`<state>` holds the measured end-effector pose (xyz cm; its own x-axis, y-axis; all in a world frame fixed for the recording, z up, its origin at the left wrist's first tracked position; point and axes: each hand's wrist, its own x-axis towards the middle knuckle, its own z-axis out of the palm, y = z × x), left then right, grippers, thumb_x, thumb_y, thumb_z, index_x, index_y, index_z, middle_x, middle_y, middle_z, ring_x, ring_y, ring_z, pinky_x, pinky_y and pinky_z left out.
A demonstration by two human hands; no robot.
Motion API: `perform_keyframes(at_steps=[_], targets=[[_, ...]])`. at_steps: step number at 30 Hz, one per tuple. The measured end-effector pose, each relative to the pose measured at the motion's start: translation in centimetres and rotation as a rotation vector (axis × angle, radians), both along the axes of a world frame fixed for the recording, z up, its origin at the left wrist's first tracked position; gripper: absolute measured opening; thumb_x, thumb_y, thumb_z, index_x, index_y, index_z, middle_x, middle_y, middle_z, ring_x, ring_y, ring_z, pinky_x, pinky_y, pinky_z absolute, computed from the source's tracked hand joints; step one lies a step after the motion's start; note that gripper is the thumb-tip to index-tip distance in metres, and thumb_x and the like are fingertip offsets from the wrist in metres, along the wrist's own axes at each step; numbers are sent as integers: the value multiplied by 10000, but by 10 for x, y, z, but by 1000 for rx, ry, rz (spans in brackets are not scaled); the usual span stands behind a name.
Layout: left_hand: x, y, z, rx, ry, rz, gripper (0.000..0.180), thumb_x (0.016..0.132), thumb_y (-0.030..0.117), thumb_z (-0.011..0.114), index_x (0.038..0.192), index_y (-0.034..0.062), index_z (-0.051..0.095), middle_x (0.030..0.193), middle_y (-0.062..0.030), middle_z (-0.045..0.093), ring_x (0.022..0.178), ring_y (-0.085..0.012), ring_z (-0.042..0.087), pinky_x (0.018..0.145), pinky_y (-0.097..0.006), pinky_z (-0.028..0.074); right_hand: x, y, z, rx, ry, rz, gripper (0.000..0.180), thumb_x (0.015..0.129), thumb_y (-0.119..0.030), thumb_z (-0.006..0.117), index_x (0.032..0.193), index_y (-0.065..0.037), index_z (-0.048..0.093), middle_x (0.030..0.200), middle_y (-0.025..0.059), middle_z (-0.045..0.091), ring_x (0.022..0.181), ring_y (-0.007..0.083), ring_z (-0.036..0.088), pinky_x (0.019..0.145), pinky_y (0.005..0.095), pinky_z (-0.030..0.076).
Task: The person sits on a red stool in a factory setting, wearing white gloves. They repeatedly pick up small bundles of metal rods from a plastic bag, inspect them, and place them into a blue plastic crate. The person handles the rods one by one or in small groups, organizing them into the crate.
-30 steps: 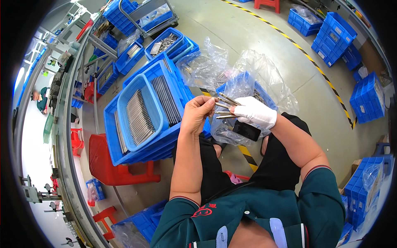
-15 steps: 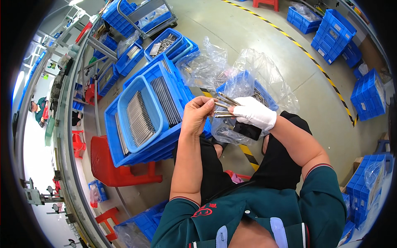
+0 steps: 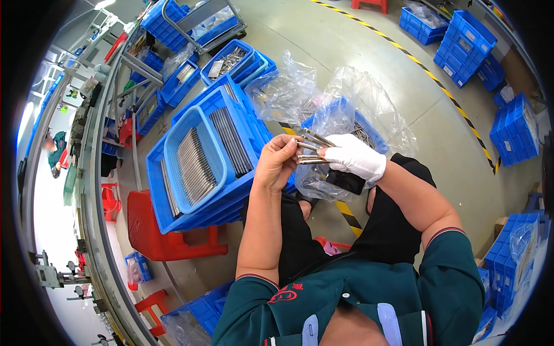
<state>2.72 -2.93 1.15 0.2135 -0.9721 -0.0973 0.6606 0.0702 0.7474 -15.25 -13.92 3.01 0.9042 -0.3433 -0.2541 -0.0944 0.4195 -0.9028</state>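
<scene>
Holding metal rods [image 3: 309, 151], both hands

Bright, even overhead light — glare on the plastic bags [image 3: 352, 98]; strongly bent, black-edged beyond them — sharp centrally.

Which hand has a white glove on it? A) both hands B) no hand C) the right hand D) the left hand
C: the right hand wears a white glove, while the left hand is bare; both hold thin metal rods.
</scene>
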Motion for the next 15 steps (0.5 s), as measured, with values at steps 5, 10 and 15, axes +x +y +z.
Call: perform_keyframes(at_steps=[5, 10, 15], targets=[[1, -2, -1, -28, 157, -47, 180, 886, 157, 613, 964, -5, 618, 745, -54, 603, 696, -131, 570, 676, -275, 483, -1, -3, 6, 43, -20, 26, 185, 871, -227, 602, 816, -52, 572, 625, -46, 440, 509, 37, 350, 459, 213, 262], [-2, -3, -4, -50, 228, -95, 165, 892, 150, 599, 980, 9, 598, 744, -45, 590, 699, -141, 571, 700, -294, 486, -1, 0, 5, -18, 7, -11, 179, 875, -215, 592, 825, -44, 580, 654, -42, 458, 534, 39, 365, 476, 212, 282], [-9, -3, -8, -66, 287, -68, 131, 891, 149, 598, 969, 44, 593, 730, -34, 565, 723, -160, 566, 716, -321, 485, 0, 3, 1, -58, 8, -30, 181, 875, -218, 589, 826, -44, 583, 662, -41, 464, 554, 44, 376, 494, 213, 296]])
